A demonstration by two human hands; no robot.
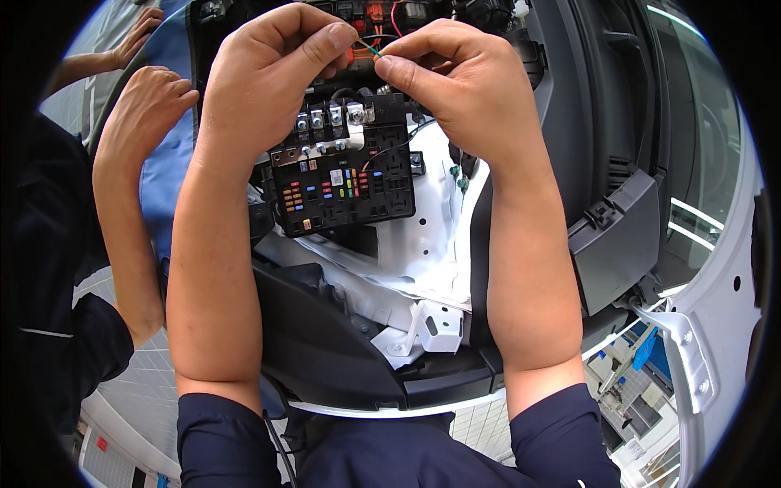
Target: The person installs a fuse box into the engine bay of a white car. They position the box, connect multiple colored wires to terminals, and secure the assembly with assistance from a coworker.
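Both my hands are raised over a car's engine bay, fingertips close together. My left hand (pixel 272 77) pinches one end of a thin wire (pixel 371 49) between thumb and forefinger. The other end, which looks green, is pinched by my right hand (pixel 464 89) in the same way. Just below them lies a black fuse box (pixel 386 183) with its cover off. Small coloured fuses fill its middle, and bolted metal terminals line its upper edge. One thin dark wire runs up from the fuses toward my right hand; whether it is the pinched one I cannot tell.
Orange and red cables (pixel 376 15) lie beyond my hands. A blue fender cover (pixel 169 175) hangs at the left, where another person's forearm and hand (pixel 134 122) rest. White body metal (pixel 435 220) and a white bracket (pixel 439 327) sit nearer. A grey plastic panel (pixel 616 244) stands at the right.
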